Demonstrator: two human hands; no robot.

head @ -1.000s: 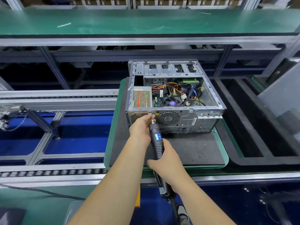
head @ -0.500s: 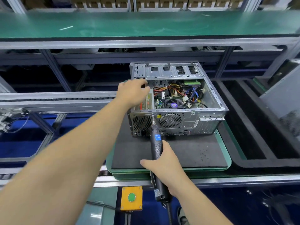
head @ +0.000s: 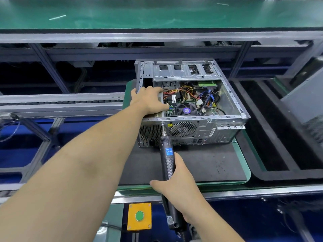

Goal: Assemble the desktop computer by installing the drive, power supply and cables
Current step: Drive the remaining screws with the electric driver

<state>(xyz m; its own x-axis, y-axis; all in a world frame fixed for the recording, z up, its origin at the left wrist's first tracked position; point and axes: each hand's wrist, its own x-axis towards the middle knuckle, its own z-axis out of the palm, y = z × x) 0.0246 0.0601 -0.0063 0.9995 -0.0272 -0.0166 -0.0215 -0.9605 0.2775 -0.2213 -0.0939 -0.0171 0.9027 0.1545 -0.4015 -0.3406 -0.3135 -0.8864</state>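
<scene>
An open grey computer case [head: 225,126] lies on its side on a black mat, rear panel toward me. Coloured cables [head: 190,92] and a CPU fan [head: 186,110] show inside. My left hand [head: 148,100] rests on top of the power supply at the case's left side, fingers curled over its far edge, hiding most of it. My right hand [head: 176,182] grips a black electric screwdriver [head: 167,158]. Its bit touches the rear panel's upper edge, beside the power supply's vent grille [head: 150,133].
The mat sits on a green tray [head: 244,172] on the conveyor. A yellow box with a green button [head: 139,215] is at the front rail. A black foam tray [head: 279,137] and a grey panel [head: 307,105] lie to the right. A green shelf [head: 157,14] runs above.
My left hand left the screwdriver tip, reached over the case and settled on the power supply. The screwdriver stays at the rear panel in my right hand.
</scene>
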